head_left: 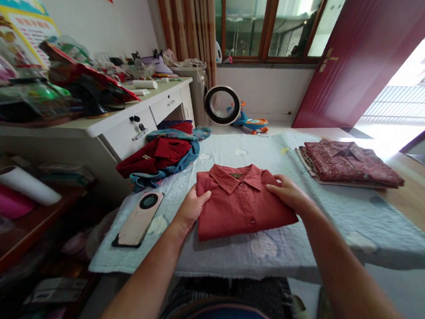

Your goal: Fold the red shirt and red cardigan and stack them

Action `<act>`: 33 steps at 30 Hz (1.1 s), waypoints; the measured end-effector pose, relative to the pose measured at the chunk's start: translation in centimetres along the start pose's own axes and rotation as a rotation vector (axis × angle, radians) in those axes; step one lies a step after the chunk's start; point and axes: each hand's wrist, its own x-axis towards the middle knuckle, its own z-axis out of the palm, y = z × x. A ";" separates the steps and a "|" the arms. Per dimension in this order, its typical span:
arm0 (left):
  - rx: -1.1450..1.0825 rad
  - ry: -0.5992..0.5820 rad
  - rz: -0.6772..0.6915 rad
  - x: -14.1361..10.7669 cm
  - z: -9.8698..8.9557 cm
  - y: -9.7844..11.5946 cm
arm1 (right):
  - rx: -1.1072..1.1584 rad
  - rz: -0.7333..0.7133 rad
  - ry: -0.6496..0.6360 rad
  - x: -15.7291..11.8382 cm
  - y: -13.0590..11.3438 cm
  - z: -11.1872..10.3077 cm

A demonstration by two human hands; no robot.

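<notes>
A folded red button-up shirt (247,208) lies level at the middle of the blue cloth (224,255) spread over the worktop (421,206), collar pointing away from the person; whether it rests fully on the cloth or is slightly raised cannot be told. The left hand (193,206) grips its left side and the right hand (289,192) its right, thumbs on top, the other fingers partly hidden. Both forearms reach forward, spread apart, from the near edge. The shirt's lower fold sits near that edge, with a strip of cloth between. Leftward, a phone (140,220) lies near the cloth's left edge, a heap of clothes (158,154) beyond it. Bare cloth stretches ahead and rightward, reaching a folded patterned stack (350,165).
</notes>
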 end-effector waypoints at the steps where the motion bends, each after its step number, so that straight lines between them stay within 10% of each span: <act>1: 0.060 -0.006 0.006 0.4 -0.4 0.0 | 0.006 -0.007 0.024 -0.7 0.5 0.5; 8: 0.962 0.187 0.093 1.0 -2.3 -1.0 | -0.428 0.032 0.147 -4.0 1.8 3.0; 13: 1.430 0.217 0.535 -0.3 1.9 -0.2 | -0.596 -0.238 0.258 -4.0 -1.8 3.6; 19: 1.582 -0.124 0.524 0.1 5.5 -2.7 | -0.674 -0.370 -0.029 -3.2 -3.1 8.1; 33: 1.608 -0.158 0.417 0.6 4.6 -4.6 | -0.673 -0.201 -0.032 -2.7 -1.7 9.3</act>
